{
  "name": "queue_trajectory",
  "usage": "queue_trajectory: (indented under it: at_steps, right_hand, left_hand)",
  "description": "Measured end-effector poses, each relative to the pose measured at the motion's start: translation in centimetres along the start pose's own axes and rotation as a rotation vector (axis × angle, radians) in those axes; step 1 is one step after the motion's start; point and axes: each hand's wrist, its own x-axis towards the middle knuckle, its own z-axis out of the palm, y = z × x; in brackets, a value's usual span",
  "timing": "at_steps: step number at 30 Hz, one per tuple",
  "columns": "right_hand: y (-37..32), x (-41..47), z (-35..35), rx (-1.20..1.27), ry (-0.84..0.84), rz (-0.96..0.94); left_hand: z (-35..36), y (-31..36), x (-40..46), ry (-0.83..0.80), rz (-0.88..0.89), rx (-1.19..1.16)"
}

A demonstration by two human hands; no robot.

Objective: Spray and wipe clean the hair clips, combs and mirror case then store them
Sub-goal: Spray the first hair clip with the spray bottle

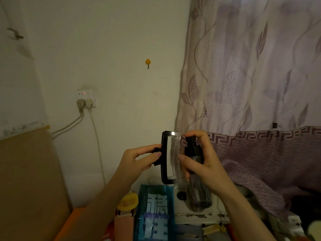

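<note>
A large black and clear claw hair clip (167, 157) is held up in front of the wall. My left hand (139, 160) pinches its black hinge end between thumb and fingers. My right hand (201, 159) grips a clear spray bottle (199, 188) with a black pump head (191, 145), the index finger curled over the top. The nozzle faces the clip from the right, a few centimetres away. No combs or mirror case can be made out.
Below the hands lie a blue bag with white characters (154, 211), a small yellow fan (128, 201) and cluttered items. A brown board (29, 180) leans at left. A wall socket with cables (86, 100) and a patterned curtain (251, 84) stand behind.
</note>
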Motion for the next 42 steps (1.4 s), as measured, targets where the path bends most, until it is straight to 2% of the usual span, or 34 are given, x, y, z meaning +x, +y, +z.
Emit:
queue_trajectory:
  at_steps: [6, 12, 20, 25, 30, 32, 37, 42]
  right_hand:
    - [0.4, -0.2, -1.1, -0.029, 0.131, 0.033]
    - [1.7, -0.2, -2.0, -0.042, 0.190, 0.048]
    - [2.8, -1.0, -2.2, -0.123, 0.111, 0.125]
    - [3.4, -1.6, -2.1, -0.128, 0.136, 0.172]
    - [3.6, -2.2, -1.8, -0.182, 0.142, 0.150]
    - [3.6, -2.3, -1.5, -0.194, 0.128, 0.151]
    - [3.5, -2.7, -0.4, -0.213, 0.031, 0.153]
    - [3.2, -2.9, 0.5, -0.164, 0.045, 0.159]
  left_hand:
    - [-0.4, -0.3, -0.3, -0.049, 0.013, 0.003]
    - [-0.7, -0.4, -0.8, -0.149, 0.012, 0.049]
    - [-0.7, -0.9, -1.1, -0.267, -0.011, 0.094]
    - [-0.7, -1.5, -1.3, -0.294, -0.019, 0.110]
    - [-0.6, -2.0, -1.5, -0.320, -0.118, 0.068]
    - [-0.5, -2.0, -1.5, -0.323, -0.135, 0.148]
    - [0.4, -0.9, -1.1, -0.272, -0.097, 0.202]
    - [1.2, -0.5, -1.2, -0.242, -0.019, 0.340]
